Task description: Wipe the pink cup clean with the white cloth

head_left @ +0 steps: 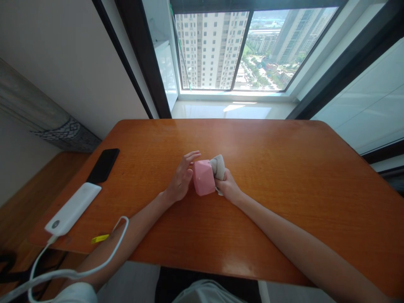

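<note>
A small pink block-like object (203,177) with angled faces is between my hands, above the middle of the table. My left hand (181,179) is at its left side, fingers stretched out and thumb apart; whether the fingertips touch it I cannot tell. My right hand (229,185) is closed around a crumpled light grey cloth (217,167). That cloth presses against the right side of the pink object, and part of it hangs below my fingers. What the right fingers do behind the cloth is hidden.
The brown wooden table (284,168) spans the view. At its left lie a black phone (103,166) and a white power bank (74,208). A white cable (121,240) loops across my left forearm, near a yellow tag (100,239). Beyond the table is a window (233,50).
</note>
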Motion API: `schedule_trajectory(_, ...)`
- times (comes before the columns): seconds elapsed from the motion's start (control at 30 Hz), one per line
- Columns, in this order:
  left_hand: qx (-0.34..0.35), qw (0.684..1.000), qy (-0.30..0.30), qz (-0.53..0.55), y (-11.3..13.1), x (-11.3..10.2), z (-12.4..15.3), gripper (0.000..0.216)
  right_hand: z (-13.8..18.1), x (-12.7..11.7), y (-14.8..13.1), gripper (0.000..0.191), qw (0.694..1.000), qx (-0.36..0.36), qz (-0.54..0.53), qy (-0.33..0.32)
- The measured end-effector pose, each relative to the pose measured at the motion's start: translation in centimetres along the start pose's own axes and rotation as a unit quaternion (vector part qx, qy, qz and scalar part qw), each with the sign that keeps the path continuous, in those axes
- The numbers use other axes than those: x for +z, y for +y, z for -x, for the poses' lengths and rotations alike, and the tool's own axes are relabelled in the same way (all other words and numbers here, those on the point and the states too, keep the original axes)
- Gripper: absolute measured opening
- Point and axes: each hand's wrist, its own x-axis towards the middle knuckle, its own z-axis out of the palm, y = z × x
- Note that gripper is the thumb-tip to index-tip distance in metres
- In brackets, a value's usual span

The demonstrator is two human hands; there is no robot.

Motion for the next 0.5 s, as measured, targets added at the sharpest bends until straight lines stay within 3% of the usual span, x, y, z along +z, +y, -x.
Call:
schedule_trajectory(0.07, 0.075, 0.996, -0.039, -0.034, -0.2, -0.2, 0.1, 0.066, -0.4, 0.0, 0.0, 0.022, 0.997, 0.028, -0.055, 0.037)
schedule_trajectory(0.23, 0.195, 0.962, -0.106, -0.161, -1.6, 0.0, 0.2, 0.114, -0.8, -0.3, -0.4, 0.037, 0.985, 0.081, -0.137, 0.066)
schedule_trajectory(0.33, 0.213, 0.947, -0.113, -0.212, -2.2, -0.1, 0.1, 0.118, -0.9, -0.5, -0.5, 0.037, 0.987, 0.078, -0.131, 0.049)
schedule_trajectory(0.5, 0.194, 0.947, -0.119, -0.227, -2.1, -0.6, 0.0, 0.103, -1.0, -0.5, -0.7, 0.031, 0.985, 0.088, -0.142, 0.037)
